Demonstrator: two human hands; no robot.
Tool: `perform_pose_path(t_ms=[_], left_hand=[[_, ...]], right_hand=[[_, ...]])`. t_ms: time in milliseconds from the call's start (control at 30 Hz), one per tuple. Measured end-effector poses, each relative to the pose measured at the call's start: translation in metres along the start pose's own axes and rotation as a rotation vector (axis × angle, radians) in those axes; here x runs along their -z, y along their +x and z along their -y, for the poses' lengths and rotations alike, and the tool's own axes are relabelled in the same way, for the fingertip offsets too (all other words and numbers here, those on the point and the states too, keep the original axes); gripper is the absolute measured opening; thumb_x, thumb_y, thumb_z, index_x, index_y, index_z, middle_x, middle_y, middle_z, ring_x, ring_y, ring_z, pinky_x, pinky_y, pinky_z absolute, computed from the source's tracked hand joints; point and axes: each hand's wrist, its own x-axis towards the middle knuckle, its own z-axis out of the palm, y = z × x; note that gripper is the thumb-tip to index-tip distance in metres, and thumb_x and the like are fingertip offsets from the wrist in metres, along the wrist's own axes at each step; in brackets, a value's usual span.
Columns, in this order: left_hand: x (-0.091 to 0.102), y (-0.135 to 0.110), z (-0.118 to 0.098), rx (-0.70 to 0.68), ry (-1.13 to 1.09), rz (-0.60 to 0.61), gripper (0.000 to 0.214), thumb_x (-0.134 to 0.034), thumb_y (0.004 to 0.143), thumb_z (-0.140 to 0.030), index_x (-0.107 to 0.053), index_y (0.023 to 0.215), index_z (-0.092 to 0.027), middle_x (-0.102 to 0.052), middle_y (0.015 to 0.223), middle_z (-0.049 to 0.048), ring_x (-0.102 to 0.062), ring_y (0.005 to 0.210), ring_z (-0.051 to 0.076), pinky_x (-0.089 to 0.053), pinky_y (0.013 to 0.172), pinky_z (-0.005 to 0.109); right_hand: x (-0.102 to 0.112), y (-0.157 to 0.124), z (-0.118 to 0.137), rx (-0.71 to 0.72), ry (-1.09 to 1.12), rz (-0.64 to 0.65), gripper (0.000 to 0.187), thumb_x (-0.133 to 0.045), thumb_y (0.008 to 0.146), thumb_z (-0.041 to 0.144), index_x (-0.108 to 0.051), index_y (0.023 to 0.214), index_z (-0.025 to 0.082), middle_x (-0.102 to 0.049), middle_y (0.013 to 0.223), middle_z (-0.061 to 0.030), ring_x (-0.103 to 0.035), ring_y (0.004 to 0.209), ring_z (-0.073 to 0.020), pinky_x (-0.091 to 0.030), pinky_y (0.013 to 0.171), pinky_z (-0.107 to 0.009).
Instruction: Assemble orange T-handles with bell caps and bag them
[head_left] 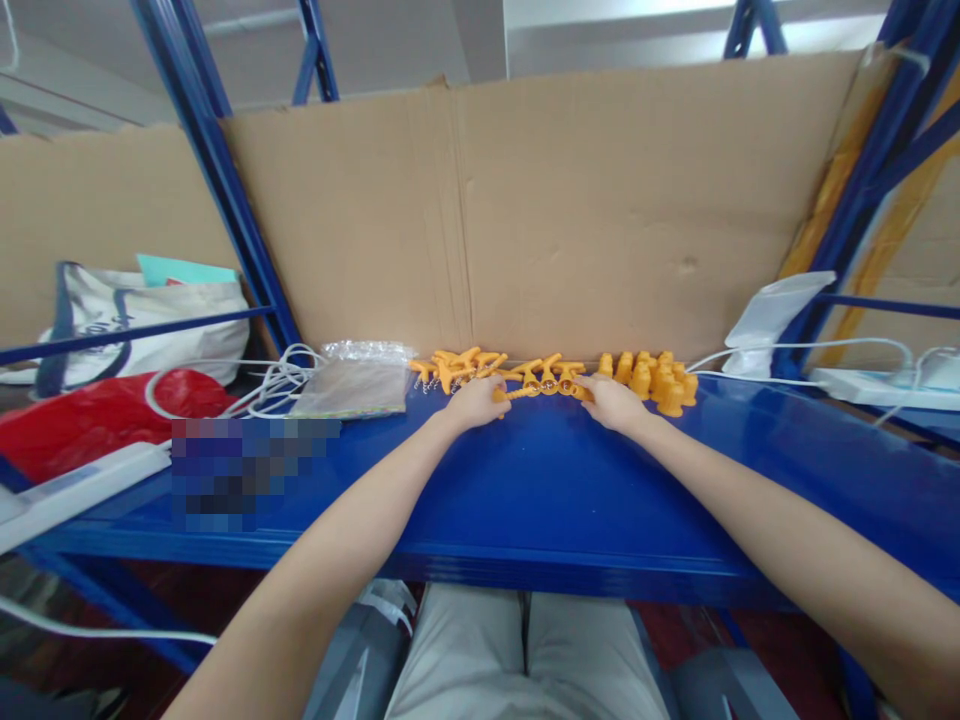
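Note:
Both my arms reach forward over a blue metal shelf (540, 480). My left hand (475, 403) is closed on the left end of an orange screw-like plastic part (525, 393). My right hand (611, 402) is closed on its right end, so the part lies between the two hands. Just behind them, a row of orange T-shaped plastic parts (480, 370) lies along the cardboard wall. A cluster of small orange cone-shaped parts (656, 380) stands to the right of my right hand.
A cardboard sheet (562, 210) backs the shelf. A clear plastic bag (356, 385) and white cables (277, 385) lie at left, with a red bag (90, 415) and a white tote (135, 320) beyond. At right sit a white power strip (877, 385) and a white packet (772, 315). Blue rack posts (225, 190) flank the shelf.

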Motion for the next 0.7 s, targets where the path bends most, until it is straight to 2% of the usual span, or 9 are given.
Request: perform_pose_path(t_ms=[167,367,467,700], left_hand=[[0.0,-0.001,-0.003,-0.025,0.016,-0.043,0.029,-0.06,0.077,-0.026,-0.065,0.104,-0.018,-0.073,0.09,0.0059,-0.068,0.087,0.022,-0.051,0.079,0.03],[0.001,-0.002,-0.002,-0.025,0.057,-0.039,0.029,-0.06,0.078,-0.027,-0.065,0.106,-0.018,-0.073,0.092,0.0062,-0.068,0.089,0.022,-0.052,0.08,0.03],[0.001,-0.003,-0.002,-0.026,0.07,-0.036,0.03,-0.06,0.079,-0.027,-0.065,0.107,-0.018,-0.073,0.09,0.0057,-0.069,0.089,0.022,-0.052,0.081,0.03],[-0.001,-0.005,-0.009,-0.092,0.04,-0.037,0.027,-0.057,0.081,-0.027,-0.065,0.105,-0.017,-0.073,0.085,0.0054,-0.069,0.085,0.021,-0.052,0.079,0.03]], right_hand=[[0.002,-0.001,0.009,0.069,0.023,-0.043,0.033,-0.049,0.087,0.011,-0.06,0.118,0.011,-0.066,0.121,-0.0184,-0.063,0.111,-0.0284,-0.048,0.095,-0.041],[-0.002,0.001,0.004,0.083,0.099,-0.078,0.027,-0.05,0.086,0.011,-0.061,0.11,0.014,-0.069,0.113,-0.0157,-0.066,0.105,-0.0273,-0.05,0.09,-0.039],[-0.003,0.002,0.001,0.079,0.135,-0.08,0.028,-0.051,0.085,0.01,-0.062,0.11,0.012,-0.068,0.112,-0.0177,-0.065,0.105,-0.0286,-0.049,0.09,-0.04],[-0.009,0.003,0.003,0.334,0.221,-0.135,0.034,-0.052,0.086,0.011,-0.065,0.117,0.014,-0.066,0.117,-0.0149,-0.061,0.111,-0.0267,-0.045,0.1,-0.043]])
